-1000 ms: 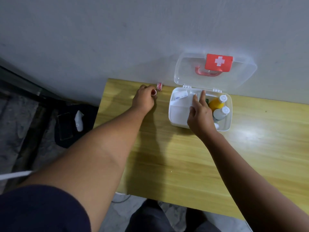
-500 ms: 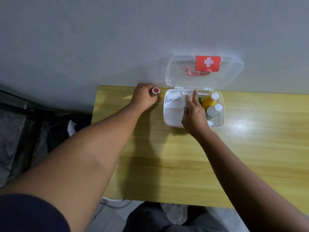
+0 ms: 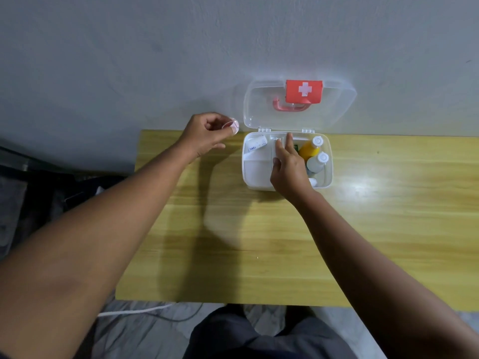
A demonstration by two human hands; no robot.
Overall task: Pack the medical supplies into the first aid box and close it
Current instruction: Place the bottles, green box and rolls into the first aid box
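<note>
The white first aid box [image 3: 255,178] stands open on the wooden table [image 3: 259,242], its clear lid [image 3: 259,110] with a red cross label leaning on the wall. Inside lie a white tube [image 3: 256,145], an orange bottle [image 3: 309,149] and a white bottle [image 3: 317,161]. My right hand [image 3: 287,167] rests in the box, fingers spread over the inner tray. My left hand [image 3: 207,133] is lifted left of the box, pinching a small pinkish tape roll [image 3: 231,123] between thumb and fingers.
The grey wall runs right behind the table's far edge. Dark clutter lies on the floor to the left [image 3: 51,193], and a white cable [image 3: 134,310] trails below the table's near edge. My legs show at the bottom.
My left hand has lifted the small roll off the table's back edge and carried it up and toward the box. My right hand has stayed in the box.
</note>
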